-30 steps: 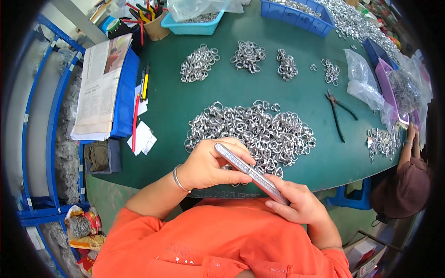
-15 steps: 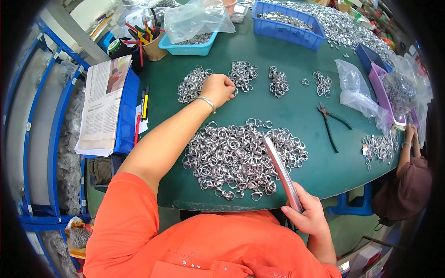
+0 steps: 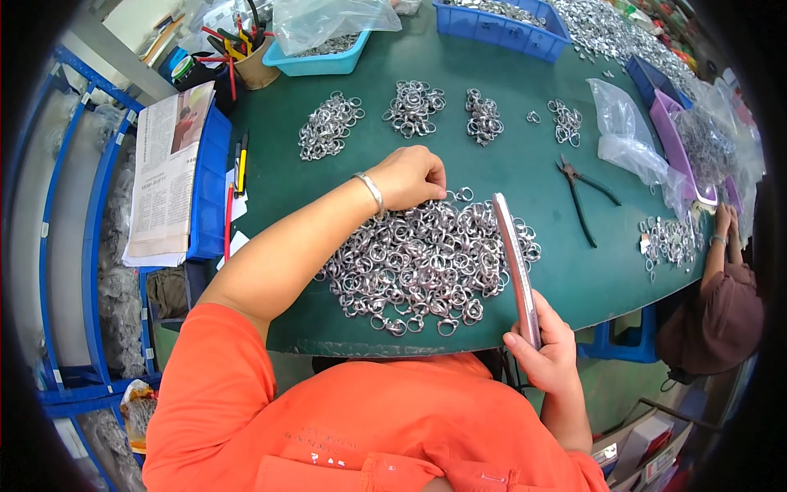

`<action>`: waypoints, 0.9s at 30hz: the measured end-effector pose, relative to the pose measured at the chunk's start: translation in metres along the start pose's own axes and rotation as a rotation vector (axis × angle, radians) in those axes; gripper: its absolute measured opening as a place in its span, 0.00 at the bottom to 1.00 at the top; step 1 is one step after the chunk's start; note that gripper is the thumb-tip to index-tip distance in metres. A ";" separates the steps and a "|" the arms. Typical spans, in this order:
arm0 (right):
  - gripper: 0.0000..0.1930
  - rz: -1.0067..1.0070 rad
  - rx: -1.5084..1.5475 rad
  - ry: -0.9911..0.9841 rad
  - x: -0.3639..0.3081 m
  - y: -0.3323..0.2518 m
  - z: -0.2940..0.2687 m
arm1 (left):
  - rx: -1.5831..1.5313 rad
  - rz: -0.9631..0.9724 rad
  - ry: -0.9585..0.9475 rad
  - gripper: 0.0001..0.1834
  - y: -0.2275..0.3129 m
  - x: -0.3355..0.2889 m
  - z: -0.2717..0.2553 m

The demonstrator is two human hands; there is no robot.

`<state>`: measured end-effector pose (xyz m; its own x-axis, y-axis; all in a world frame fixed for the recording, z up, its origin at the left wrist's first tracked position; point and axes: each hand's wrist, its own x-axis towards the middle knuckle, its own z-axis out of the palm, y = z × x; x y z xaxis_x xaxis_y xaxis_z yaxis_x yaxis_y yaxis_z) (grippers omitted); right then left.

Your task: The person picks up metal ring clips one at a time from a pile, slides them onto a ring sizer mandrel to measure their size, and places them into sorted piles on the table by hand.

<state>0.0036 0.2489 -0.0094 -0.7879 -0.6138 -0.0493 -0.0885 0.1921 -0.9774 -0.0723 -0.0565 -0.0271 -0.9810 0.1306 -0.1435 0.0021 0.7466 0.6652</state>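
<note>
A big heap of silver-coloured metal rings lies on the green table right in front of me. At its far edge my left hand, with a bangle on the wrist, is closed in a pinch, and a ring shows at the fingertips. My right hand grips the lower end of a ring mandrel, a long tapered metal stick with fine scale marks. Its narrow end points away from me over the heap's right side, and no ring sits on it.
Smaller ring piles stand in a row beyond the heap. Green-handled pliers lie to the right, near a clear plastic bag. Blue bins stand at the back. At far right a co-worker's hand shows.
My left hand has come back from the small piles at the far left to the heap's far edge. The mandrel now stands more upright in view, and the view has shifted slightly.
</note>
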 end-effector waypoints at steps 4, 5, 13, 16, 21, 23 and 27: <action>0.27 -0.007 0.024 0.009 -0.005 0.005 0.002 | 0.031 0.060 0.194 0.08 0.007 -0.015 0.005; 0.27 -0.009 0.016 0.016 -0.007 0.006 0.002 | 0.030 0.061 0.193 0.08 0.011 -0.022 0.003; 0.28 -0.003 0.001 -0.027 -0.006 0.006 0.008 | -1.095 -0.219 0.127 0.05 0.041 -0.094 0.019; 0.28 -0.020 -0.023 -0.060 -0.003 0.004 0.012 | -1.302 -0.266 0.178 0.05 0.034 -0.109 0.033; 0.28 -0.017 -0.029 -0.102 0.002 0.003 0.018 | -1.416 -0.255 0.246 0.05 0.027 -0.118 0.041; 0.28 -0.021 -0.041 -0.106 0.003 0.003 0.020 | -1.446 -0.249 0.301 0.07 0.026 -0.120 0.042; 0.28 -0.014 -0.032 -0.111 0.001 0.006 0.023 | -1.430 -0.258 0.327 0.10 0.026 -0.120 0.043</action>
<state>0.0162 0.2316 -0.0201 -0.7140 -0.6976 -0.0599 -0.1199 0.2062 -0.9711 0.0538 -0.0249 -0.0241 -0.9240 -0.1955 -0.3287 -0.1718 -0.5556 0.8135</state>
